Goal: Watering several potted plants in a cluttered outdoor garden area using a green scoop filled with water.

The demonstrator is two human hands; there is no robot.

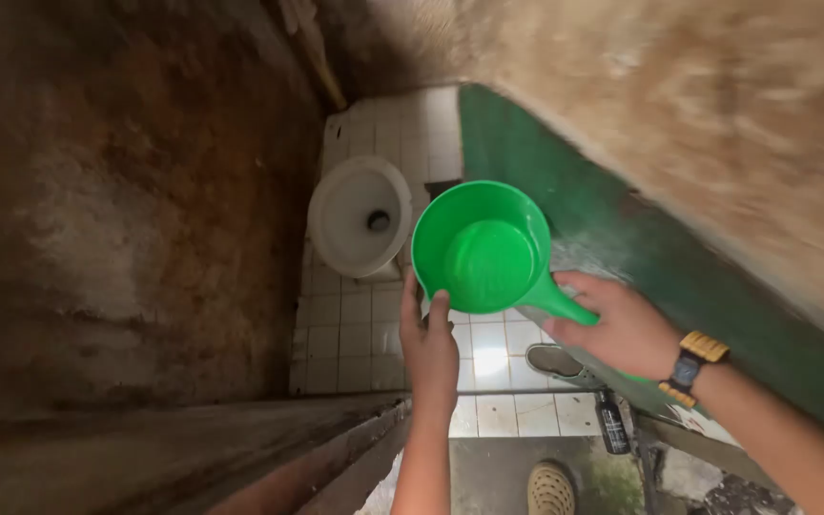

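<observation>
Where the stained brown wall (pixel 116 210) filled the left side and a rough wall with a green painted band (pixel 679 267) ran down the right, a narrow white-tiled floor (pixel 355 334) was seen between them. A white squat toilet bowl (pixel 360 224) was set into the tiles near the far end. Just right of the bowl and above the floor, a green plastic dipper (pixel 484 250) was held, its round cup tilted toward the camera and its inside seen. The right hand (pixel 622 329) was closed around the dipper's handle, a dark watch with a yellow strap (pixel 693 367) being worn on that wrist. The left hand (pixel 428 339) was kept open with fingers straight, its fingertips touching the lower rim of the cup. Lower down, two sandalled feet (pixel 553 486) and a small dark bottle (pixel 611 424) were seen on the floor.
</observation>
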